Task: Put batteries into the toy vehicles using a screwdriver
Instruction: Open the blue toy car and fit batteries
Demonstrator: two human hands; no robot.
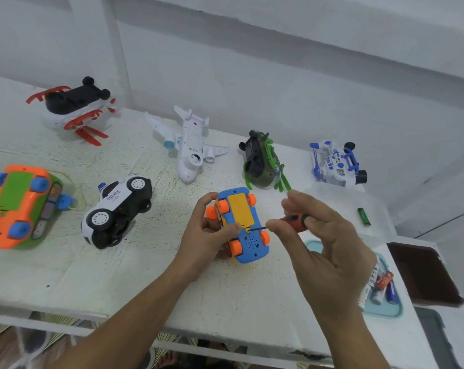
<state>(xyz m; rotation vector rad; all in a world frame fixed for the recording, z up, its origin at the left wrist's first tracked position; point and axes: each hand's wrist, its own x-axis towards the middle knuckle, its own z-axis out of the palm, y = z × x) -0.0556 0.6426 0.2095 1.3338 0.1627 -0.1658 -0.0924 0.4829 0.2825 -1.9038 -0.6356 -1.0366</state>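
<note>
A small blue toy car [248,239] with orange wheels lies upside down above the white table [145,275], its yellow battery cover facing up. My left hand [208,233] grips it from the left side, thumb on the underside. My right hand [324,241] holds a screwdriver [292,221] with an orange and black handle. Its thin shaft points left, with the tip at the edge of the yellow cover. Loose batteries [380,287] lie in a teal tray [385,311] at the right, partly hidden by my right hand.
Other toys lie on the table: an orange and green car [17,206], a police car [116,211], a red and black helicopter [73,107], a white plane [189,147], a green helicopter [262,161], a blue and white one [337,163]. A green battery [364,216] lies at the right.
</note>
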